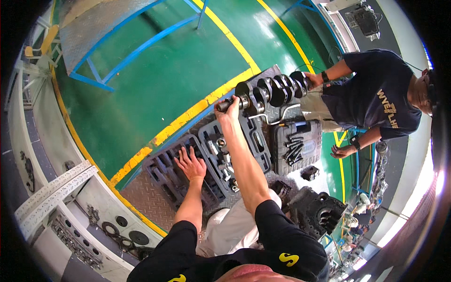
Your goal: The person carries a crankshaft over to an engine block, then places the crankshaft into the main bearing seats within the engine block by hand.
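A crankshaft with dark round counterweights lies across the far side of the metal-topped bench. My right hand reaches out and grips its near left end, the fingers closed around the shaft. Its other end is in a co-worker's hand. My left hand is spread with fingers apart over a dark moulded tool case, apparently resting on it. Under my right forearm lies an open grey socket-set case, with shiny sockets in and around it. My forearm hides part of that case.
Right of the socket set, a closed black case carries several small black parts. A dark engine block stands near me on the right. The co-worker stands at the bench's far right. A blue-framed table is at the upper left.
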`<control>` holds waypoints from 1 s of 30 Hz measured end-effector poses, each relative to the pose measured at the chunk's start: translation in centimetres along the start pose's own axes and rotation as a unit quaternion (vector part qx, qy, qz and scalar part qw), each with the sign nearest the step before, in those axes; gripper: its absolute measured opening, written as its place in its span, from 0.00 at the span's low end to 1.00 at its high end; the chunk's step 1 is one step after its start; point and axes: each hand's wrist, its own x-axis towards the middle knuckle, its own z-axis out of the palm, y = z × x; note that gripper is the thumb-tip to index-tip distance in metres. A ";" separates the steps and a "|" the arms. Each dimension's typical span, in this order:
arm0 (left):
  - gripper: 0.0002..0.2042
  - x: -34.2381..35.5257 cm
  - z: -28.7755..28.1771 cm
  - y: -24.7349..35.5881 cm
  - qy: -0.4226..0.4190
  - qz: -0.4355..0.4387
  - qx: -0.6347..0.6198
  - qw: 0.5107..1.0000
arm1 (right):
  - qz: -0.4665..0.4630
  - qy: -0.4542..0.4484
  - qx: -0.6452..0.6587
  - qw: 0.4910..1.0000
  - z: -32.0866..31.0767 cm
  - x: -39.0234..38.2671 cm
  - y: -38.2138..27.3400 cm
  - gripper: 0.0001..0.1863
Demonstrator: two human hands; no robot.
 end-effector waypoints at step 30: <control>0.26 0.3 1.1 0.6 0.089 0.038 0.088 0.991 | -0.018 0.081 -0.404 0.911 -23.4 -31.4 -28.7 0.17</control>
